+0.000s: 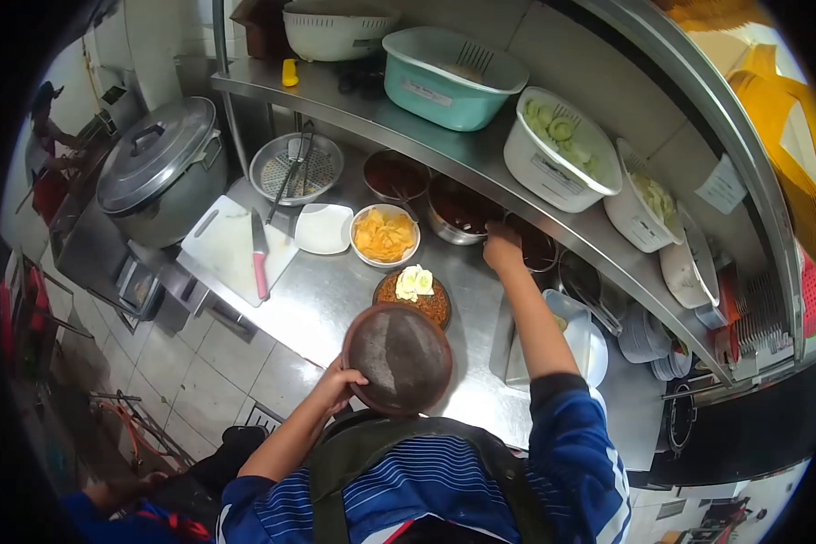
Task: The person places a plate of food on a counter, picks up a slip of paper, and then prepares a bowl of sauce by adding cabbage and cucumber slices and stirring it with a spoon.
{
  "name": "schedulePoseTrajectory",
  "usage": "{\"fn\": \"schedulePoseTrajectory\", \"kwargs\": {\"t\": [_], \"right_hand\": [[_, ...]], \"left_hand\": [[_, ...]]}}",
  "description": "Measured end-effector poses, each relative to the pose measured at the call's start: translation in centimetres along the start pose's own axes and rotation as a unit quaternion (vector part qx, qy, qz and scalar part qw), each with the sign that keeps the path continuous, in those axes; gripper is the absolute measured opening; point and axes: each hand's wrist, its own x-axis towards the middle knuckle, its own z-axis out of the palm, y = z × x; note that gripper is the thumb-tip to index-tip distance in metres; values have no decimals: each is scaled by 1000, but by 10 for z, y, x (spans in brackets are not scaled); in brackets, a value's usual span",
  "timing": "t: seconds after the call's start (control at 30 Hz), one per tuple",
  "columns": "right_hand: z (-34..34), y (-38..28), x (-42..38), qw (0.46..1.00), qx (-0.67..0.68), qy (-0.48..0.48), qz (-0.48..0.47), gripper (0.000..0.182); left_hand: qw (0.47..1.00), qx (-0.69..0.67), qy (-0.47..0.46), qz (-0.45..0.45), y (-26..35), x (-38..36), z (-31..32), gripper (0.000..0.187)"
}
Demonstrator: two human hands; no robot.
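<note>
My left hand [343,383] grips the edge of a round, dark brown clay dish [399,358], thumb on top, held close to my body. Just beyond it, partly covered by the dish, stands a dark bowl of reddish-brown grainy food [399,292] topped with pale green-white slices [414,283]. My right hand [501,247] reaches to the rim of a metal bowl of dark red sauce [458,210]. Its fingers look closed; what they hold, if anything, is hidden. A bowl of orange-yellow chips [384,236] sits left of the sauce, beside a white square plate [321,228].
At the left, a pink-handled knife [259,258] lies on a white cutting board [231,243], near a large lidded pot [159,168]. Above the counter runs a metal shelf [354,104] with several tubs, including sliced greens [558,136]. Another person's arm [122,490] shows at lower left.
</note>
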Motion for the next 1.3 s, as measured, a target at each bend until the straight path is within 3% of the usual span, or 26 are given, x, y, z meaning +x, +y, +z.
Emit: {"fn": "schedulePoseTrajectory", "kwargs": {"t": [0.03,0.1,0.13,0.17,0.23,0.27,0.33,0.4,0.43,0.57,0.77,0.87,1.07,1.3], "right_hand": [[19,7,23,1000,-5,-5,-1,27],[49,23,59,991,28,-131,22,31],[52,27,66,990,28,-136,18,31],[55,30,75,999,11,-11,-29,30],[60,32,88,964,-16,239,-116,30],[64,32,94,965,-13,234,-118,30],[58,32,110,973,46,196,-109,29],[49,36,124,978,96,154,-101,29],[45,38,129,979,122,132,-96,29],[48,15,132,972,228,25,-56,28],[52,-17,138,913,394,-101,19,28],[50,-39,145,867,471,-155,43,27],[37,19,107,753,590,-273,102,27],[11,81,57,567,710,-380,174,26]], "left_hand": [[1000,2,-6,-22,-1,7,8,66],[998,-5,-35,-57,-20,32,13,65],[995,-4,-34,-92,-27,41,21,65],[993,-21,-58,-98,-41,56,26,66],[991,-38,-76,-106,-58,80,43,67],[987,-42,-95,-123,-62,91,55,66],[982,-48,-118,-138,-65,115,67,66],[973,-31,-198,-116,-78,140,74,66],[976,1,-198,-91,-86,153,77,66],[976,-22,-176,-127,-90,170,91,65],[980,-94,-149,-95,-67,178,94,58],[983,-88,-126,-103,-63,184,87,59],[985,-119,-108,-59,-46,185,85,63],[987,-134,-77,-42,-32,188,76,62]]}}
